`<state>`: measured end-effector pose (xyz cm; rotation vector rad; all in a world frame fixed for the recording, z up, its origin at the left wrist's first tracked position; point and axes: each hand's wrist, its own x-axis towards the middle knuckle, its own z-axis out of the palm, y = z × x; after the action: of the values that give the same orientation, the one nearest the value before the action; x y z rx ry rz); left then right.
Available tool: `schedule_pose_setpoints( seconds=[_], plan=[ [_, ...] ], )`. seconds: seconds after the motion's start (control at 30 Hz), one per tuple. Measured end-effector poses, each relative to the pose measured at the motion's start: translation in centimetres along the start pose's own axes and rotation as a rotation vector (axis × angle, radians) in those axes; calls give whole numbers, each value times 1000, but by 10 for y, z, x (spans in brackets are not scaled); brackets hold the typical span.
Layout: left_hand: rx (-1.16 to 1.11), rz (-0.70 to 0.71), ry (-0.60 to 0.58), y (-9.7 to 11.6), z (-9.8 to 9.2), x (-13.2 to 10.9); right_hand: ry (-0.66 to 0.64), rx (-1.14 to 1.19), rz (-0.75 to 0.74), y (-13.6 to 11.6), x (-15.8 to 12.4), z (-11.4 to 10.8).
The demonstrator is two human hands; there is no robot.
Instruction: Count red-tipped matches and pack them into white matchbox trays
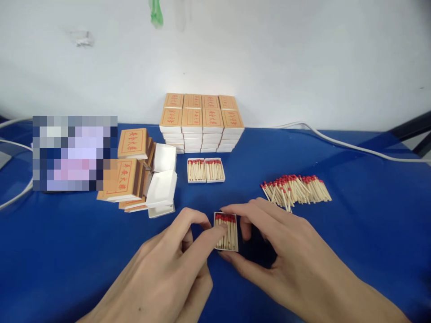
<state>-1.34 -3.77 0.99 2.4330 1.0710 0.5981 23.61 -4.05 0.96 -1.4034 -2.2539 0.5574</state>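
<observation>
A small white tray (230, 237) full of red-headed matches lies on the blue table at the front centre. My right hand (286, 251) grips it, with the index finger at its top edge and the thumb at its bottom edge. From the left, my left hand (171, 264) rests a fingertip on the matches, its other fingers curled and apart. Just behind, two more filled trays (205, 170) sit side by side. A loose heap of matches (296, 190) spreads to the right.
Closed matchboxes (202, 119) are stacked by the wall. At the left are sleeves (126, 177) and white trays without matches (161, 188), beside a pixelated object (76, 152). A white cable (350, 150) runs along the back right of the table (370, 215).
</observation>
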Motion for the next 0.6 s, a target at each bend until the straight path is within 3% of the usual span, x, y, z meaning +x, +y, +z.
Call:
schedule_pose_setpoints(
  seconds=[0.23, 0.43, 0.6],
  plan=[
    [29, -36, 34, 3, 3, -1, 23, -1, 32, 3, 3, -6],
    [32, -70, 79, 6, 2, 3, 161, -147, 88, 16, 18, -36],
    [45, -51, 82, 8, -2, 4, 33, -347, 59, 33, 44, -53]
  ],
)
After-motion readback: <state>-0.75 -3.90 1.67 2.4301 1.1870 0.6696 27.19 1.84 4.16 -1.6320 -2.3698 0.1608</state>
